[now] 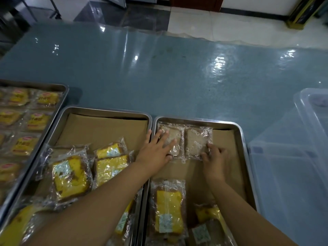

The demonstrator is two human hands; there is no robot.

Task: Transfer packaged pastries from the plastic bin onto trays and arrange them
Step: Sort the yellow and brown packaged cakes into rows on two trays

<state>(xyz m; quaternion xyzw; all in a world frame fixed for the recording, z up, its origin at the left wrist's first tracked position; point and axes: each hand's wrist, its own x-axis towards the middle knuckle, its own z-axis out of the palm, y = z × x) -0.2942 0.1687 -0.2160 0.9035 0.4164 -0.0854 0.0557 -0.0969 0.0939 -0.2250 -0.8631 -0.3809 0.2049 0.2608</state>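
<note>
Trays beside bin

Blue-grey tabletop (177,77) is lying open toward 12 o'clock. At 11 o'clock in the cardboard-lined right steel tray (243,139), the left hand (156,150), splayed flat, is pressing the left pale clear-wrapped pastry (173,129); the right hand (215,157) is pinching the near corner of the right pale pastry (196,141). Yellow cake packets (71,178) are crowding the middle steel tray (106,110). The clear plastic bin (301,157) at 3 o'clock is running off frame.

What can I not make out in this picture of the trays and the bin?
Head view:
- Plastic bin: cut by the right edge; cloudy walls hide its contents.
- Far-left tray: cut by the left edge; packet count unknown.
- Left pale packet: partly covered by the left hand.
- Right pale packet: near corner hidden under the right hand pinching it.
- Yellow cake packet: label print too small and blurred.
</note>
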